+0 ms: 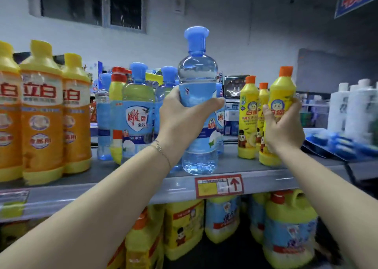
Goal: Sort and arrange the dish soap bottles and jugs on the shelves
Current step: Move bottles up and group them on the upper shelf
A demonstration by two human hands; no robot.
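Observation:
My left hand [182, 115] grips a tall clear blue dish soap bottle [197, 72] with a blue cap, held upright near the front edge of the grey top shelf [261, 172]; whether its base touches the shelf I cannot tell. My right hand [283, 129] holds a small yellow bottle [283, 90] with an orange cap, tilted slightly, its base at the shelf. Two matching yellow bottles [247, 113] stand just left of it. More clear blue bottles [138, 109] stand behind my left hand.
Large orange-and-yellow bottles [42, 113] fill the shelf's left end. White bottles [356, 109] and blue packets [337, 143] sit at the right. Yellow jugs [290, 227] stand on the lower shelf. A red price tag [219, 185] hangs on the shelf edge.

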